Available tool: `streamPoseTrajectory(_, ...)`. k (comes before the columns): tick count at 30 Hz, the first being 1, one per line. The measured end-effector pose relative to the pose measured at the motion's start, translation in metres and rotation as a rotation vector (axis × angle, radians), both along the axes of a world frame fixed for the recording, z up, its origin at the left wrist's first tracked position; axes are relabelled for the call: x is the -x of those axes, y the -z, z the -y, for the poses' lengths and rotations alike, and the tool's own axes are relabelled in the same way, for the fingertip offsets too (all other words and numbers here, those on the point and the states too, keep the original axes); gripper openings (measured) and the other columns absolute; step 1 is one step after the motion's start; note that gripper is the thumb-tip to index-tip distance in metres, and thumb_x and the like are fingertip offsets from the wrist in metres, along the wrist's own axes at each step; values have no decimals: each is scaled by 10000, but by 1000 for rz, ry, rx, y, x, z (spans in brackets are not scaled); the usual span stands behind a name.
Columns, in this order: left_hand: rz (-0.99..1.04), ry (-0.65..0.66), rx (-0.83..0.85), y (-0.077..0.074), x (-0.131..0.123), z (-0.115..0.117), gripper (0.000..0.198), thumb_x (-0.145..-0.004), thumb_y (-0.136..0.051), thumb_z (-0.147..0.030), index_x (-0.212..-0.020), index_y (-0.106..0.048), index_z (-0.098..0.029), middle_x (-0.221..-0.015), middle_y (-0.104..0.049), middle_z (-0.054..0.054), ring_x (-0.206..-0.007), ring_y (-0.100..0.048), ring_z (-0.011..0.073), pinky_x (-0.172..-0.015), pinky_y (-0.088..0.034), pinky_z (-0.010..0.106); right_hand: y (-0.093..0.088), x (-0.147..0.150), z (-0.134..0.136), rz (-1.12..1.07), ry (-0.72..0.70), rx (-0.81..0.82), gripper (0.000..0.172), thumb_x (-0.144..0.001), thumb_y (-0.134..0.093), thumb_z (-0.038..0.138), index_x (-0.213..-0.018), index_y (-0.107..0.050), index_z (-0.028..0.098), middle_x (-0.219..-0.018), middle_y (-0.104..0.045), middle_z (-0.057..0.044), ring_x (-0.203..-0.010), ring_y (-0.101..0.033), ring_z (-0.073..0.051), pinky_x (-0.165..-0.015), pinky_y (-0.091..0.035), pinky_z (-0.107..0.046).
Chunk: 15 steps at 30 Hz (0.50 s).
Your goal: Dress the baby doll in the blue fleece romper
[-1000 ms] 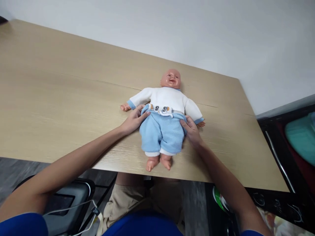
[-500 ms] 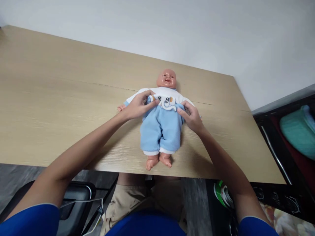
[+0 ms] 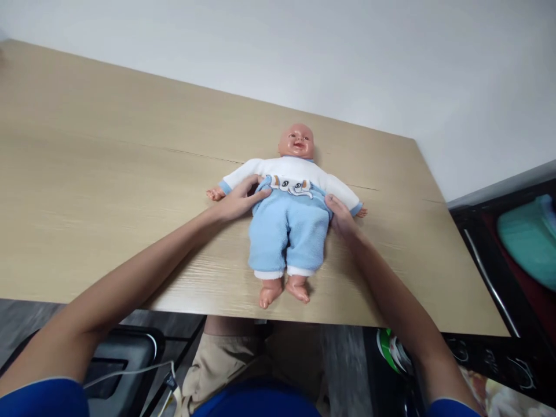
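Note:
A bald baby doll (image 3: 296, 142) lies on its back on the wooden table, head away from me, bare feet near the front edge. It wears a white long-sleeved top (image 3: 293, 168) and fuzzy light-blue pants (image 3: 286, 229) with white cuffs and an elephant face at the waist. My left hand (image 3: 243, 200) grips the left side of the waistband, thumb in front. At the other side, my right hand (image 3: 341, 214) holds the pants by the waist, its thumb on the front and its fingers mostly hidden behind the doll's side.
The table (image 3: 130, 191) reaches back to a white wall (image 3: 304, 52). At the right stands a dark rack with a teal container (image 3: 527, 240). Below the front edge are a black-and-grey case (image 3: 121, 365), a white cable (image 3: 130, 370) and a green-and-white round object (image 3: 393, 350).
My right hand has shifted outward and slightly down from the front of the waistband to its side. My left hand has moved slightly down and outward. The waistband lies flatter and wider.

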<state>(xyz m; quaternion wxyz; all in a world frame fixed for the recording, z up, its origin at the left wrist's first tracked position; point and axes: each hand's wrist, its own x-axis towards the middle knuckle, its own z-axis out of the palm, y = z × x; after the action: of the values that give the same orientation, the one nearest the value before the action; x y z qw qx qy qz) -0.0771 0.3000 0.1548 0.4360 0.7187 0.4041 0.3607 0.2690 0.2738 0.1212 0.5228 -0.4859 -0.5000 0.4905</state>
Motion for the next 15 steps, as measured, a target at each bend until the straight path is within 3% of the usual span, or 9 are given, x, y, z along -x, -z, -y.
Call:
streamPoseTrajectory(5, 119, -76, 86, 16, -5, -1, 629, -1101, -667, -856, -1192, -606, -237, -1110, -632, 14, -1015, -593, 223, -953, -521, 372, -2, 8, 1, -135, 6, 80, 676, -829, -923, 897, -1136, -811, 305, -1126, -869, -58, -1333, -792, -383, -1142, -688, -581)
streamPoseTrajectory(7, 123, -82, 74, 20, -4, -5, 614, -1094, -686, -849, -1154, -614, -242, -1095, -643, 21, -1004, -605, 233, -933, -524, 378, -5, 4, 2, -134, -41, 110, 661, -869, -891, 886, -1177, -804, 308, -1152, -872, -56, -1330, -797, -379, -1145, -688, -573)
streamPoseTrajectory(10, 96, -37, -8, 23, 10, -8, 582, -1082, -729, -808, -1118, -652, -232, -1069, -659, 39, -995, -612, 253, -941, -525, 399, -10, -11, 9, 6, -143, 68, 533, -900, -911, 787, -1089, -801, 301, -1159, -849, -57, -1276, -775, -360, -1208, -641, -534)
streamPoseTrajectory(13, 60, 48, -88, 25, 29, -7, 548, -1080, -772, -748, -1226, -712, -223, -1161, -728, 86, -1083, -665, 296, -1003, -552, 426, -16, -23, 21, 223, -185, -72, 411, -915, -954, 639, -1100, -833, 292, -1230, -811, -63, -1291, -717, -350, -1286, -568, -506)
streamPoseTrajectory(15, 67, 102, -87, 25, 37, -5, 521, -1073, -807, -709, -1266, -731, -230, -1205, -753, 101, -1129, -689, 314, -1036, -566, 435, -15, -21, 29, 208, -163, -78, 381, -956, -926, 610, -1154, -838, 296, -1245, -802, -53, -1273, -710, -332, -1287, -558, -491)
